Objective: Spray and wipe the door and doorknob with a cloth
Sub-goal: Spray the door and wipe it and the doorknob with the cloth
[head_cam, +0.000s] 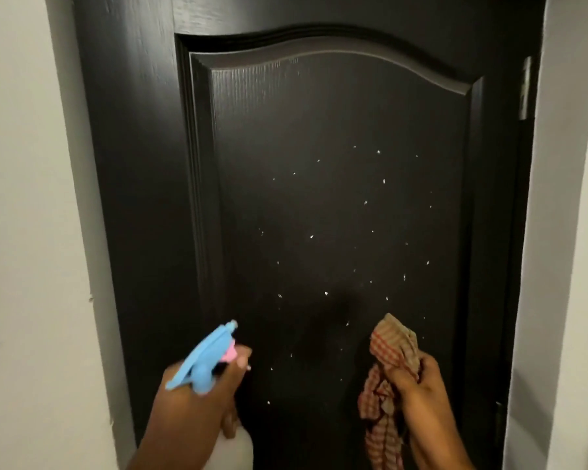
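A black panelled door (pixel 336 147) fills the head view, its raised panel dotted with small white spray droplets. My left hand (pixel 197 405) grips a spray bottle (pixel 207 361) with a light blue head and pink trigger, its nozzle aimed at the lower panel, a finger on the trigger. My right hand (pixel 418 378) is closed on a bunched red-and-beige checked cloth (pixel 387 364), held close to the door at lower right, the loose end hanging down. No doorknob is in view.
A grey door frame (pixel 82 198) and white walls (pixel 17 232) flank the door on both sides. A metal hinge (pixel 526 86) shows on the door's upper right edge.
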`<move>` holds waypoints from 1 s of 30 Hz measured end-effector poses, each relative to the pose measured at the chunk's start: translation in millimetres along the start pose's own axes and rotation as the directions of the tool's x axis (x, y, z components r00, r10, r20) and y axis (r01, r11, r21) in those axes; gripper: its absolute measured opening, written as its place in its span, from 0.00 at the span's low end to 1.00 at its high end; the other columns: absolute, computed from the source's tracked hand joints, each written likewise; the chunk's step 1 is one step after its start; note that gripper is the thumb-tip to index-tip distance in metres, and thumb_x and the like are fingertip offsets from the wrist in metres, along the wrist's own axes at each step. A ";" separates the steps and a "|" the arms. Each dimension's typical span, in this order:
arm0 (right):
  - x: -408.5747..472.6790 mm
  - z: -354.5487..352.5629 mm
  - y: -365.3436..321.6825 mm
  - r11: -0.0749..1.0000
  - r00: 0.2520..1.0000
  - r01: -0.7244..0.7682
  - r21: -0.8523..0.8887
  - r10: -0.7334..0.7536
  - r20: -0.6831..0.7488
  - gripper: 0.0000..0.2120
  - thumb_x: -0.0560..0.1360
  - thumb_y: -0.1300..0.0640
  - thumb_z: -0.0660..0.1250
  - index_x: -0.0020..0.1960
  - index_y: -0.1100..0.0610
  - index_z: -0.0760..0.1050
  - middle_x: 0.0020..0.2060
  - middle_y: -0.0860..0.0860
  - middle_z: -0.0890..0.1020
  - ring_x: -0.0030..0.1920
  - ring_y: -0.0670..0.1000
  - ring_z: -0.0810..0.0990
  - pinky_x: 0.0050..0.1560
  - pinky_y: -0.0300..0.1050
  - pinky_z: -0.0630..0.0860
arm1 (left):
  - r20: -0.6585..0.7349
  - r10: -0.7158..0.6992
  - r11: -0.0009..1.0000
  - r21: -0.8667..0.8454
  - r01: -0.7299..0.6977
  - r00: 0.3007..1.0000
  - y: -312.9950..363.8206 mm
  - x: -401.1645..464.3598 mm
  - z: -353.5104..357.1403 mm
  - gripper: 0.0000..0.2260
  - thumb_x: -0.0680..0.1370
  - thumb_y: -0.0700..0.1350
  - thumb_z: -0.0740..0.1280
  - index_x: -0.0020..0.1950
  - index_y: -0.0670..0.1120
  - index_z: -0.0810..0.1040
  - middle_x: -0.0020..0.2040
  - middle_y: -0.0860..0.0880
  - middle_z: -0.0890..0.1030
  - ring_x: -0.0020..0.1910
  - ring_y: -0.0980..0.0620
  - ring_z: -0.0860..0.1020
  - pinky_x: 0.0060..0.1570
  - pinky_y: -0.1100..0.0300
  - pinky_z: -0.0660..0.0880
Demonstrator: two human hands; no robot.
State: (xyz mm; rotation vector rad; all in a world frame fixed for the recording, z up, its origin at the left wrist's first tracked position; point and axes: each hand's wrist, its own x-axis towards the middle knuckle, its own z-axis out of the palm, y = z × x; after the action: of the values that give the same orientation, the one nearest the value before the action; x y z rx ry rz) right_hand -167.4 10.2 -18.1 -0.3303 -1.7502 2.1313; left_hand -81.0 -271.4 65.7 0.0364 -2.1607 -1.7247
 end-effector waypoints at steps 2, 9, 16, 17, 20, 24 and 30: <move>-3.9 0.3 -10.4 0.989 0.992 0.122 -0.080 -0.119 0.043 0.15 0.81 0.55 0.72 0.67 0.47 0.75 0.55 0.50 0.86 0.55 0.52 0.86 0.61 0.57 0.81 | 0.002 0.035 0.993 -0.109 -0.034 0.999 17.6 12.8 7.5 0.10 0.76 0.44 0.74 0.53 0.40 0.83 0.22 0.44 0.77 0.20 0.47 0.75 0.29 0.54 0.79; -7.8 25.1 -58.1 0.860 0.888 0.458 -0.226 -0.449 0.095 0.08 0.79 0.48 0.74 0.57 0.41 0.79 0.50 0.43 0.87 0.54 0.44 0.86 0.56 0.50 0.83 | 0.047 0.196 0.978 -0.080 -0.192 0.979 87.0 67.7 17.4 0.12 0.78 0.49 0.73 0.53 0.41 0.84 0.24 0.45 0.75 0.25 0.46 0.75 0.34 0.51 0.81; 2.1 53.4 -116.2 0.646 0.687 0.684 -0.340 -0.726 0.002 0.15 0.79 0.50 0.75 0.62 0.45 0.74 0.47 0.41 0.83 0.46 0.40 0.84 0.44 0.40 0.83 | 0.132 0.235 0.971 -0.068 -0.227 0.963 130.8 106.8 20.5 0.13 0.79 0.50 0.72 0.58 0.43 0.82 0.24 0.49 0.76 0.24 0.50 0.76 0.37 0.51 0.83; 4.1 56.4 -123.8 0.640 0.670 0.698 -0.320 -0.742 -0.023 0.15 0.80 0.53 0.75 0.62 0.48 0.74 0.48 0.42 0.83 0.45 0.37 0.84 0.41 0.36 0.82 | 0.143 0.239 0.971 -0.064 -0.232 0.960 136.5 112.0 19.8 0.14 0.79 0.51 0.72 0.59 0.44 0.81 0.24 0.50 0.76 0.23 0.51 0.76 0.37 0.52 0.83; 16.2 64.1 -141.4 0.637 0.641 0.718 -0.280 -0.762 -0.092 0.15 0.80 0.57 0.74 0.63 0.49 0.72 0.51 0.43 0.82 0.46 0.34 0.82 0.38 0.28 0.77 | 0.159 0.253 0.967 -0.028 -0.252 0.954 150.6 125.2 19.4 0.14 0.79 0.52 0.72 0.58 0.44 0.80 0.24 0.50 0.76 0.23 0.51 0.76 0.34 0.54 0.82; 30.8 69.4 -153.4 0.593 0.591 0.734 -0.333 -0.798 -0.119 0.18 0.79 0.55 0.74 0.65 0.48 0.73 0.53 0.42 0.82 0.52 0.39 0.83 0.49 0.32 0.78 | 0.180 0.238 0.969 0.022 -0.246 0.954 169.2 142.9 25.7 0.12 0.78 0.52 0.72 0.51 0.44 0.78 0.26 0.49 0.76 0.23 0.51 0.75 0.32 0.55 0.81; 51.6 79.1 -156.7 0.477 0.521 0.773 -0.418 -0.853 -0.010 0.15 0.79 0.50 0.73 0.63 0.46 0.74 0.51 0.43 0.83 0.50 0.42 0.84 0.51 0.46 0.84 | 0.098 0.198 0.967 0.146 -0.210 0.975 186.0 158.0 40.5 0.15 0.77 0.52 0.73 0.57 0.44 0.77 0.32 0.48 0.78 0.23 0.53 0.76 0.26 0.60 0.80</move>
State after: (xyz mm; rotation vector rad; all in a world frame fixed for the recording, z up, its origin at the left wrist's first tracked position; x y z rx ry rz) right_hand -225.8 -12.7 153.8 0.1889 -1.6577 1.0137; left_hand -201.2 -226.6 277.3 -0.2134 -2.2659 -1.4648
